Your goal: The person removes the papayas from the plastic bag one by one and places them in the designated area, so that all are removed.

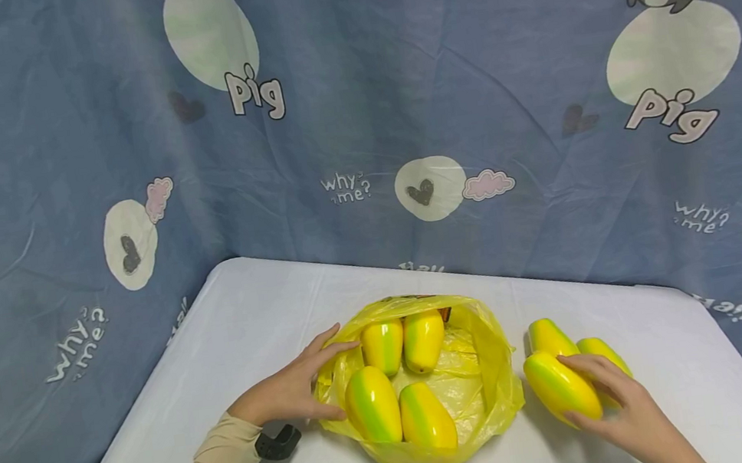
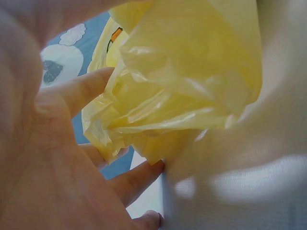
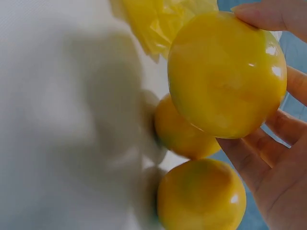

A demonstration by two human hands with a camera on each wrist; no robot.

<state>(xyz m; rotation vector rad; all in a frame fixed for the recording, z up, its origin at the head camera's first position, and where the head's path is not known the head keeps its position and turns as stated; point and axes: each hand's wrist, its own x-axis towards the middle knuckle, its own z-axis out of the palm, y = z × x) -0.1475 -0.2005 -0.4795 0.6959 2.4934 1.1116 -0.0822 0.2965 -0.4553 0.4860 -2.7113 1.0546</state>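
A yellow plastic bag point(image 1: 500, 378) lies wide-mouthed on the white table, with several glossy yellow mangoes point(image 1: 373, 405) striped in green inside it. At the bag's left rim is my left hand point(image 1: 296, 387), fingers spread and fairly straight; in the left wrist view the fingertips reach the crumpled yellow plastic point(image 2: 177, 72). To the right of the bag, my right hand point(image 1: 632, 409) holds a mango point(image 1: 560, 387) between thumb and fingers. The right wrist view shows this held mango point(image 3: 225, 72) above two others on the table, one mango point(image 3: 184, 127) partly covered by it.
The white-covered table point(image 1: 267, 290) meets a blue curtain point(image 1: 342, 111) printed with pigs and words along its back and left sides. A black wrist device point(image 1: 279, 442) sits below my left wrist, left of the bag.
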